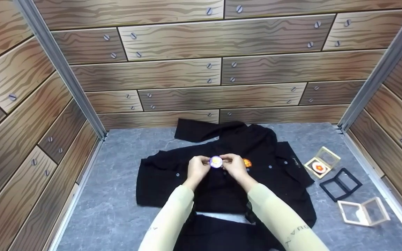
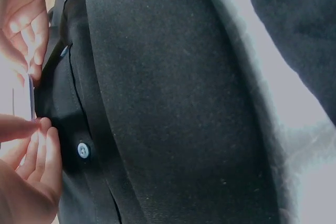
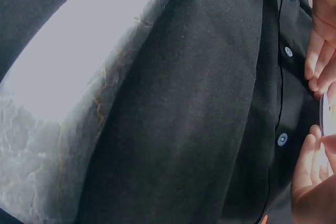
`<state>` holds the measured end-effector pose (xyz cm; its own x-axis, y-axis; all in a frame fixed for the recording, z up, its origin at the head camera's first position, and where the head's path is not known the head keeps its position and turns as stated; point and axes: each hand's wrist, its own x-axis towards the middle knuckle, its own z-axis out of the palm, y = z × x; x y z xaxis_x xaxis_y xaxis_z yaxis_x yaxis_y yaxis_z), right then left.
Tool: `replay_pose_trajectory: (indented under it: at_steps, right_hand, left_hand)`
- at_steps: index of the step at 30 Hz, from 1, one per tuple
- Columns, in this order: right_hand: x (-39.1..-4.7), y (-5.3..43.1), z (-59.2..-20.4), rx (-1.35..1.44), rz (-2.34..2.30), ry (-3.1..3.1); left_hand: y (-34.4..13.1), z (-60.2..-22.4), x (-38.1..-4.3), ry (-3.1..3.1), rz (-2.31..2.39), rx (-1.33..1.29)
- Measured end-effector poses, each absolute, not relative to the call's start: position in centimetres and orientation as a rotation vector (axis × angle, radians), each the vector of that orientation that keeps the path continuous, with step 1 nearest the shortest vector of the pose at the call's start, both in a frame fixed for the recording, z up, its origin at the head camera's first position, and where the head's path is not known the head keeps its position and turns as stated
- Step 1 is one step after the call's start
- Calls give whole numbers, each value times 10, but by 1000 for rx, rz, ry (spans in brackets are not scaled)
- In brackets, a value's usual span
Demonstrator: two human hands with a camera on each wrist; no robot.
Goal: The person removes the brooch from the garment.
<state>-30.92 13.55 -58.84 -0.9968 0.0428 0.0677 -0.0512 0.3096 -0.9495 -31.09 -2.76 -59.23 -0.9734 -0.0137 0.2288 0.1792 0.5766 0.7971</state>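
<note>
A small round badge (image 1: pixel 216 162) with a purple rim and a white and yellow face is held up over a black button-up shirt (image 1: pixel 173 191). My left hand (image 1: pixel 198 169) pinches its left edge. On its right edge, the fingertips of my right hand (image 1: pixel 235 166) pinch too. Both wrist views show the badge edge-on as a thin disc (image 3: pixel 324 114) between the two hands, close over the row of buttons (image 2: pixel 83 150). An orange badge (image 1: pixel 247 162) lies on the shirt beside my right hand, partly covered by it.
On the right stand three open display cases: a yellow one (image 1: pixel 322 162) holding a badge with a red flower, a black one (image 1: pixel 341 184), and a pale pink one (image 1: pixel 364 212) with something white inside. More dark cloth (image 1: pixel 218 232) is at the front. Wood-patterned walls (image 1: pixel 173 76) enclose the grey table (image 1: pixel 113 195).
</note>
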Motion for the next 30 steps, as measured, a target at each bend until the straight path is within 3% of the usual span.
replay_pose_trajectory:
  at_steps: [17, 30]
  right_hand:
    - [-314, 145, -583, 118, 1607, -2682]
    - [-315, 144, -582, 240, 1377, -2679]
  left_hand:
    - [-29, -586, -311, -2606, -1374, -300]
    - [-30, -588, -312, -2646, -1232, -284]
